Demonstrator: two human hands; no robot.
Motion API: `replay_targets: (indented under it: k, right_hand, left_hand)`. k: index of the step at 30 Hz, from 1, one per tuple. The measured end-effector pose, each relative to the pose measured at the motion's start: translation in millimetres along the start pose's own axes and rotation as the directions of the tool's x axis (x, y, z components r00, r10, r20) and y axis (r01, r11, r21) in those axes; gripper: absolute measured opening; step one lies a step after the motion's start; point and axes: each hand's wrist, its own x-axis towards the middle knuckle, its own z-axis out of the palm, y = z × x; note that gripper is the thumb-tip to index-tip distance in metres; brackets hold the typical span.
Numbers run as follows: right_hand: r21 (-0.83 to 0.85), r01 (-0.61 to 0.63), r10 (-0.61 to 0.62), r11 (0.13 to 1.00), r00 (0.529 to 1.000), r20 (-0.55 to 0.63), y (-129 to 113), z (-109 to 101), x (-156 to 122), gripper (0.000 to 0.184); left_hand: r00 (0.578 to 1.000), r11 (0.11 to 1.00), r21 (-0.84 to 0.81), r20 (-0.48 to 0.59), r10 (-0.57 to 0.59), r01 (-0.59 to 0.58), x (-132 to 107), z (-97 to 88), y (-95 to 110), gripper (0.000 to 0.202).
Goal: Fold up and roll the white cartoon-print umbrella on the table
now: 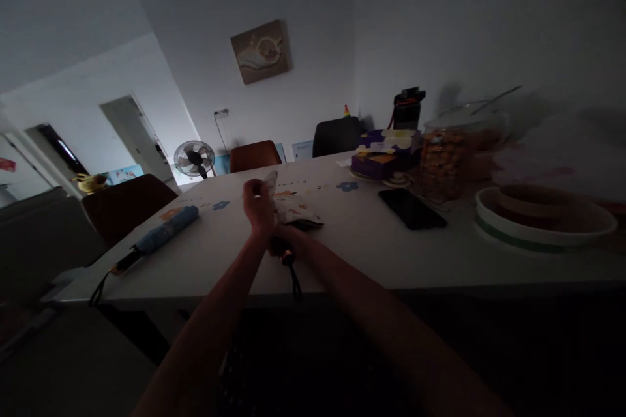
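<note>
Forearms [210, 318] converge; right hand [286, 238] grips dark handle [287, 257]; left hand [259, 204] pinches pale fabric [296, 210], seemingly.

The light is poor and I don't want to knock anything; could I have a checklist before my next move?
1. Right hand around the black handle of the white patterned fabric umbrella: ok.
2. Left hand at that umbrella's fabric: ok.
3. Fabric fully gathered: not ok, part sticks out beside the hands.
4. Blue folded fabric umbrella apart from both hands: ok.
5. Flat black rectangular phone apart from both hands: ok.
6. Left hand's grip firm: cannot tell.
</note>
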Motion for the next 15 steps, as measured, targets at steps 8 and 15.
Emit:
replay_targets:
  k: [8, 15]
  right_hand:
    - [0.147, -0.072, 0.073, 0.986, 0.997, -0.006, -10, 3, -7, 0.010]
    - [0.100, -0.106, 0.109, 0.989, 0.994, -0.024, -19, 1, -24, 0.012]
  left_hand:
    - [0.905, 0.928, -0.234, -0.248, -0.346, 0.290, -11, -75.9, -43, 0.017]
    - [0.807, 0.824, -0.285, -0.210, -0.552, 0.490, -24, -93.9, -63, 0.021]
